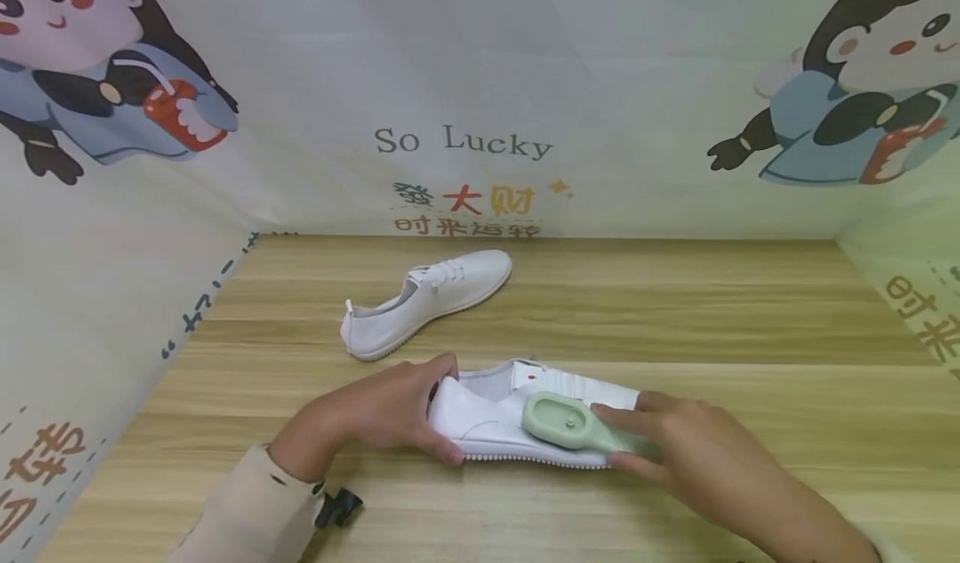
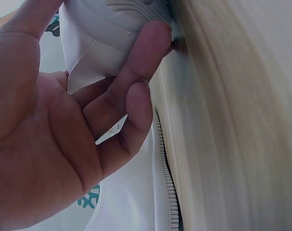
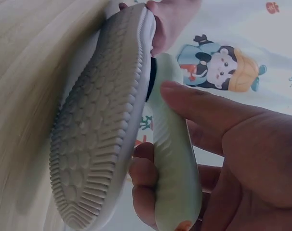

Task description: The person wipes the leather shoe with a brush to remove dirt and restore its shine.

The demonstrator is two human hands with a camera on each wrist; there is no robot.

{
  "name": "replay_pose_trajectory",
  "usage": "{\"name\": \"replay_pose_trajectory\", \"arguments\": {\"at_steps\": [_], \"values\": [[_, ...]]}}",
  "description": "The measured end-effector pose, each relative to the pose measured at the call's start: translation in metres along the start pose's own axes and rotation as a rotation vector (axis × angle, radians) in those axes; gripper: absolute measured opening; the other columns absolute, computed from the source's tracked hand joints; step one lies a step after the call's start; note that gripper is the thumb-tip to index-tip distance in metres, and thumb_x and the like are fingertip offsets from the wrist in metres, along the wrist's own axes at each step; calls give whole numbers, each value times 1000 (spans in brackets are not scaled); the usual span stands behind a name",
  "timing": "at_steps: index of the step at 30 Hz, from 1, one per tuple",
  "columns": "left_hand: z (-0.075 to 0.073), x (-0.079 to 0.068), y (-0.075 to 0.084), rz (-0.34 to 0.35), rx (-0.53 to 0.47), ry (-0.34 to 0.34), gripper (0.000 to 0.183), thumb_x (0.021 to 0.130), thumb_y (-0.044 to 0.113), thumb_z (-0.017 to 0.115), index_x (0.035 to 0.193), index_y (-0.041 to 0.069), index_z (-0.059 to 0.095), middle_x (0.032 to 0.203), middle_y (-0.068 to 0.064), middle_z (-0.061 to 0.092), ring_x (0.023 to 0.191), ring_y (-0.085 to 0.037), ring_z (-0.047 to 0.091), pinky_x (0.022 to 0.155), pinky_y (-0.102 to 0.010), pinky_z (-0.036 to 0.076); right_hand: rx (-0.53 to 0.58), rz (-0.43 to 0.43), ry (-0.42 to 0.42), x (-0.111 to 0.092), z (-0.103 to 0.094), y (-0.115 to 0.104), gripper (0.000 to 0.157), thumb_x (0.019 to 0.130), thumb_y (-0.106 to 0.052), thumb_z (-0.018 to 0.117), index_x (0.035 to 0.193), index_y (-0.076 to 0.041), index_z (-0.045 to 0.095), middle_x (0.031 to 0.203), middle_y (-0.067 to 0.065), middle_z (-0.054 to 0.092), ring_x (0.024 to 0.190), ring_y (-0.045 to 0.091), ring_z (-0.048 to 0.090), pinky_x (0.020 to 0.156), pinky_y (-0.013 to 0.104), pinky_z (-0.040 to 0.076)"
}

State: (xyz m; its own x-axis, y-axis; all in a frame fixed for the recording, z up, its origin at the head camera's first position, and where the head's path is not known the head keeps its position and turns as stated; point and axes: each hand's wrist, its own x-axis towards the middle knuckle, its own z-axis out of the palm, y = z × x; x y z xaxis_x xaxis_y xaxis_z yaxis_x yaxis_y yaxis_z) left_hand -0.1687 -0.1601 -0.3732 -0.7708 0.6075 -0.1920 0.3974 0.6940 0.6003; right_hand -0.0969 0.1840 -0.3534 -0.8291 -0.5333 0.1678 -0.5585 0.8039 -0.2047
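While clamping the near shoe [image 1: 476, 417] by its heel in the left hand [image 1: 397, 405] over the table [image 1: 675, 305], gripping a brush [image 1: 557, 418] at its side in the right hand [image 1: 693, 442]. Probably light, supple, slightly slick; best held by heel or sole.

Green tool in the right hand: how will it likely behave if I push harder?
The green tool will probably stay stiff, since its thick handle looks moulded. Ridges on that handle may limit slipping in the right hand. Its dished head suggests it could be fairly light.
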Motion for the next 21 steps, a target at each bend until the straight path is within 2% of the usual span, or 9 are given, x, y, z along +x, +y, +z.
{"name": "replay_pose_trajectory", "arguments": {"at_steps": [5, 13, 21], "values": [[0, 0, 1, -5, -7, 0, 69, 65, 50, 90, 111, 17, 50, 90, 4, 62, 79, -12, 57, 71, -29, 47, -18, -3, 16, 1, 1, 1, 44, 85, -38, 77, 127, -25, 70, 83, -14, 58, 60, -3, 38, 54, 19, 37], [0, 0, 1, -15, -2, 0, 70, 64, 52, 90, 111, 17, 50, 91, 5, 62, 80, -12, 57, 72, -30, 47, -54, 48, -91, -4, -14, 17, 46, 84, -44, 77, 126, -27, 70, 82, -15, 58, 62, 0, 40, 56, 22, 38], [-1, 0, 0, -17, -3, 4, 70, 64, 52, 90, 111, 18, 50, 91, 5, 62, 81, -12, 57, 72, -30, 47, -12, 79, -159, -9, -27, 32, 43, 83, -39, 79, 122, -24, 73, 81, -17, 58, 62, -1, 40, 57, 22, 37]]}}
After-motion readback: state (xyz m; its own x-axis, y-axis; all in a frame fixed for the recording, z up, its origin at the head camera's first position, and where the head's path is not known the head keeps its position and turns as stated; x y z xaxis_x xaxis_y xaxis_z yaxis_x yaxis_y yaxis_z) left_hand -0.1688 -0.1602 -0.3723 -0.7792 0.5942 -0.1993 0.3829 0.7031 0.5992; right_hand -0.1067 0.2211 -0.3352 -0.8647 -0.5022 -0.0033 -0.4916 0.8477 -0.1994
